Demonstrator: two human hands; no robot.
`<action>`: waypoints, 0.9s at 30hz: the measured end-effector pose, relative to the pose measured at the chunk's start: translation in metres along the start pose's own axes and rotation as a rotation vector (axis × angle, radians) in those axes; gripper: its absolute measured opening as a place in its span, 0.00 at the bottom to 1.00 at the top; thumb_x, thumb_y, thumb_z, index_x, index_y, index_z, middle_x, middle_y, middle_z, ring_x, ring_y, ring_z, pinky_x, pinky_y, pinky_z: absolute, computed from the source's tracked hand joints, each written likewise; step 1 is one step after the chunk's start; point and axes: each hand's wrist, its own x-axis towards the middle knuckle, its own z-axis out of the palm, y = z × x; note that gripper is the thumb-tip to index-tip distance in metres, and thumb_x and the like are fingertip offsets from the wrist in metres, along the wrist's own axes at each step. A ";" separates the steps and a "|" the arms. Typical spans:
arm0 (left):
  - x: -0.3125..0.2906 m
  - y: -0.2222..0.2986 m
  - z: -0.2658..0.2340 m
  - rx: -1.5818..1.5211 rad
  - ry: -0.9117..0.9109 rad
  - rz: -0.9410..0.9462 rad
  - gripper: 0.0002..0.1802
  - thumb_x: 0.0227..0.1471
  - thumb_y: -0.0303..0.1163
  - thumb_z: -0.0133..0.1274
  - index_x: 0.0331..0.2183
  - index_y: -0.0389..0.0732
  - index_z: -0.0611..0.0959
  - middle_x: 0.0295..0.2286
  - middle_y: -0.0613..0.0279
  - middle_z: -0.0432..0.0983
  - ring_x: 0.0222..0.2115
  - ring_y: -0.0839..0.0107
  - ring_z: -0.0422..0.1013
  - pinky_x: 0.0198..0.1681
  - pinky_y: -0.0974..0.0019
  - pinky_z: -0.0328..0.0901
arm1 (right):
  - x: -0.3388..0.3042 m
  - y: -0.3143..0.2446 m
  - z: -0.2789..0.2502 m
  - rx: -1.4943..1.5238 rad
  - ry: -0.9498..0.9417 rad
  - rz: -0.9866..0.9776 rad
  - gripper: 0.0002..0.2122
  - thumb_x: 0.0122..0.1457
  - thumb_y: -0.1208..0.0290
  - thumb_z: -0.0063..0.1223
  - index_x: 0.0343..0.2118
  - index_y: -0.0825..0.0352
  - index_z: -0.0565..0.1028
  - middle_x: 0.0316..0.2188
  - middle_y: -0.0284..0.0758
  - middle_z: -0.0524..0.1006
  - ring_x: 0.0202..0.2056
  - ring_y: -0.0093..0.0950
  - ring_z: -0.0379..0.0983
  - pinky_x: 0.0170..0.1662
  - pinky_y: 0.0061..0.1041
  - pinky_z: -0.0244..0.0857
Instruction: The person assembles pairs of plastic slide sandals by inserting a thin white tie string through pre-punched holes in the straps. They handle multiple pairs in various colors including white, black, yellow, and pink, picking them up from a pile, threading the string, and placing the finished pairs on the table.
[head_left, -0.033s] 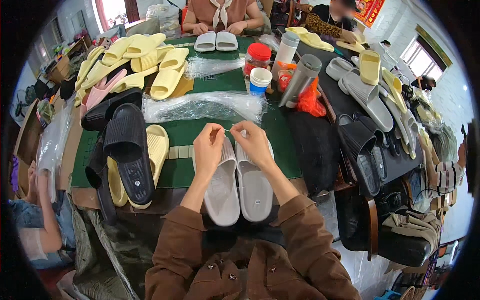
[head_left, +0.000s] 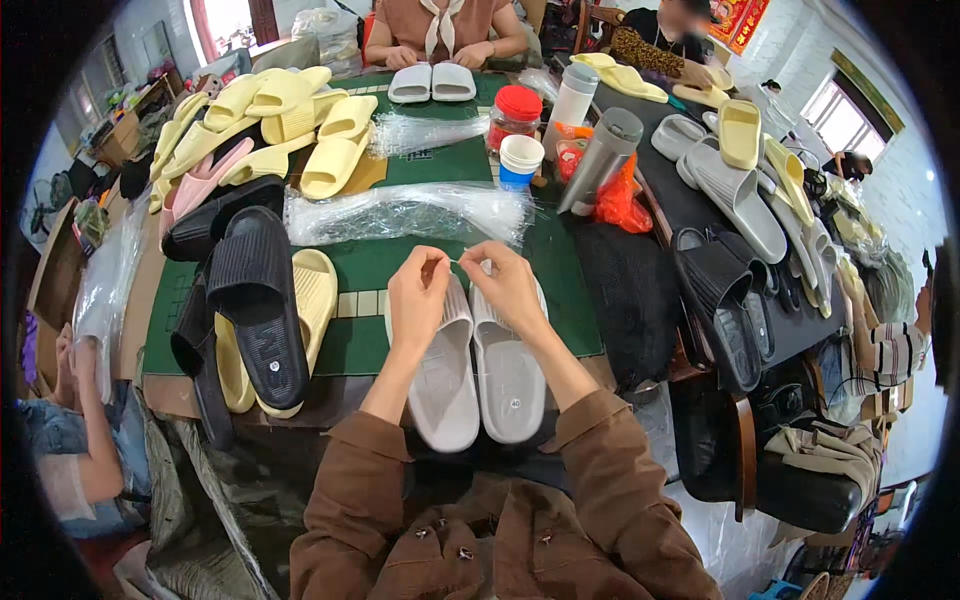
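My left hand (head_left: 417, 297) and my right hand (head_left: 506, 293) are raised close together over the far ends of a pair of grey slide slippers. Fingertips on both sides pinch a thin whitish plastic tie (head_left: 455, 262), a short piece of which shows between them. The left slipper (head_left: 446, 390) and the right slipper (head_left: 513, 385) lie side by side, open heels toward me, at the table's near edge. My hands partly hide their straps. Just beyond lies a long bundle of clear plastic ties (head_left: 410, 216).
Black slippers (head_left: 255, 300) rest on yellow ones at left, with a yellow pile (head_left: 240, 105) behind. A red-lidded jar (head_left: 515, 115), paper cups (head_left: 520, 160) and a steel flask (head_left: 603, 160) stand far right. Across the table a co-worker's hands (head_left: 475, 55) rest by grey slippers.
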 end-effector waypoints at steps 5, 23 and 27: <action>0.002 0.002 0.002 0.060 -0.061 -0.008 0.02 0.51 0.24 0.52 0.30 0.35 0.77 0.22 0.62 0.73 0.22 0.75 0.69 0.28 0.70 0.63 | 0.000 0.008 0.000 0.025 0.008 -0.125 0.06 0.54 0.71 0.55 0.32 0.67 0.76 0.28 0.36 0.76 0.28 0.33 0.73 0.31 0.29 0.65; 0.003 -0.001 0.003 0.118 -0.150 0.064 0.04 0.51 0.26 0.52 0.29 0.36 0.75 0.20 0.59 0.72 0.21 0.68 0.69 0.26 0.66 0.63 | 0.001 0.011 -0.005 0.081 -0.170 0.038 0.06 0.55 0.71 0.54 0.32 0.68 0.76 0.29 0.36 0.77 0.29 0.29 0.74 0.32 0.27 0.65; 0.001 0.002 0.002 0.153 -0.146 0.086 0.05 0.50 0.26 0.53 0.30 0.36 0.75 0.23 0.58 0.73 0.24 0.66 0.70 0.29 0.64 0.64 | 0.001 0.012 -0.004 0.100 -0.138 0.060 0.07 0.55 0.71 0.53 0.32 0.68 0.76 0.27 0.35 0.77 0.27 0.26 0.71 0.31 0.25 0.64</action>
